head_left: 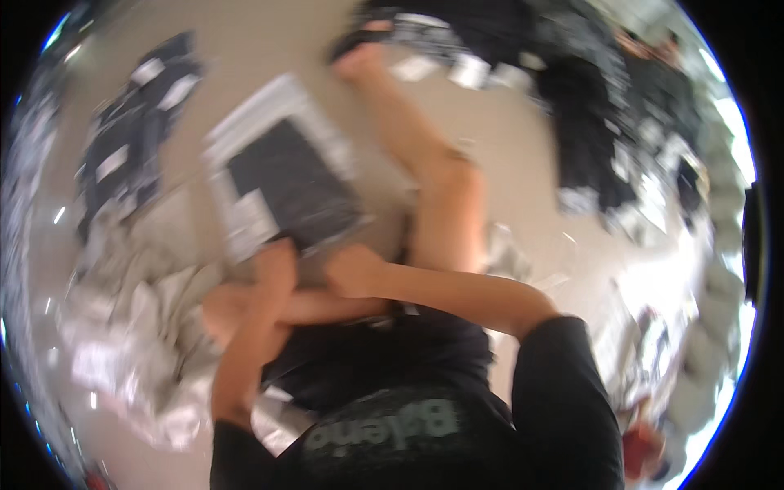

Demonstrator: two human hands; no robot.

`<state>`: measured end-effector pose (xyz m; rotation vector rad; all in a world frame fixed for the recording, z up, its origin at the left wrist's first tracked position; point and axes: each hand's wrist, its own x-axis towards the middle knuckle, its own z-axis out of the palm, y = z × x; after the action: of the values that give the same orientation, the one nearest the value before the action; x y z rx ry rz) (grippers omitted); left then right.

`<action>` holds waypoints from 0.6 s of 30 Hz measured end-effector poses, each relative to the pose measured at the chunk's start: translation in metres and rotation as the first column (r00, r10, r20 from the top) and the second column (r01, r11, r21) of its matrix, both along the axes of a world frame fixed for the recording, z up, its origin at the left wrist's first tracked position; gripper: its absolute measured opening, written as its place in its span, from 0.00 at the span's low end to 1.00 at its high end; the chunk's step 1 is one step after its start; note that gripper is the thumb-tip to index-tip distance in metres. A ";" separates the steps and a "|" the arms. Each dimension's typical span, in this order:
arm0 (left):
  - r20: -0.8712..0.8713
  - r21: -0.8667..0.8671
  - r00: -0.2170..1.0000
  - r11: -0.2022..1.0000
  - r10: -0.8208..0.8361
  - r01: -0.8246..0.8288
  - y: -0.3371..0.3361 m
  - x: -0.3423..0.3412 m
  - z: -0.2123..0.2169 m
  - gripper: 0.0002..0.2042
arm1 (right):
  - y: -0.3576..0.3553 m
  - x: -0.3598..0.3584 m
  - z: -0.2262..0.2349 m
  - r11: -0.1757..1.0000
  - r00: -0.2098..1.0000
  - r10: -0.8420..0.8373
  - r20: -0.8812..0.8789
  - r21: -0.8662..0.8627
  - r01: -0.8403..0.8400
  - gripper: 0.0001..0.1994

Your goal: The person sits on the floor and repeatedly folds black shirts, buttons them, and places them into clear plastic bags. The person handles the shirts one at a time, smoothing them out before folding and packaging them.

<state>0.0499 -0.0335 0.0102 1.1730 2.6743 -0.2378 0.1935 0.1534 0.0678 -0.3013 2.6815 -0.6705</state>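
A clear plastic bag point(317, 122) with a folded dark garment point(290, 180) inside lies tilted in front of me, a white label point(255, 214) near its left side. At the bag's near edge, my left hand point(276, 263) is closed on the plastic. Close to the near right corner, my right hand point(354, 271) is also closed, seemingly gripping the bag's edge. Motion blur smears the fingers of both hands, and their tips are hidden under the hands.
Several packed dark garments point(135, 131) lie at the far left. Crumpled pale sheeting point(139, 318) is heaped by my left side. Dark clothes in piles point(580, 122) stretch along the far right. My bent legs point(447, 204) flank the bag, on a beige floor point(514, 155).
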 end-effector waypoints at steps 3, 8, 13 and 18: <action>-0.075 0.462 0.948 0.832 -0.309 0.308 0.048 0.030 0.005 0.04 | 0.034 -0.017 -0.019 0.760 0.716 -0.644 -0.270 -0.112 0.640 0.11; 0.051 0.193 0.975 0.960 -0.216 0.203 0.033 -0.004 -0.086 0.10 | 0.037 -0.090 -0.094 0.702 0.703 -0.685 0.192 -0.088 0.707 0.13; 0.168 0.038 0.900 0.915 -0.402 0.402 0.053 -0.021 -0.097 0.11 | 0.075 -0.055 -0.075 0.617 0.661 -0.639 0.394 -0.250 0.746 0.11; 0.188 0.331 0.911 0.897 -0.368 0.295 0.075 0.024 -0.007 0.11 | 0.071 -0.052 -0.064 0.605 0.679 -0.582 0.447 -0.320 0.729 0.09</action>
<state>0.0740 0.0418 0.0031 1.6344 2.3314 0.2555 0.1416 0.2239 0.0042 0.7035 2.2305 -1.4757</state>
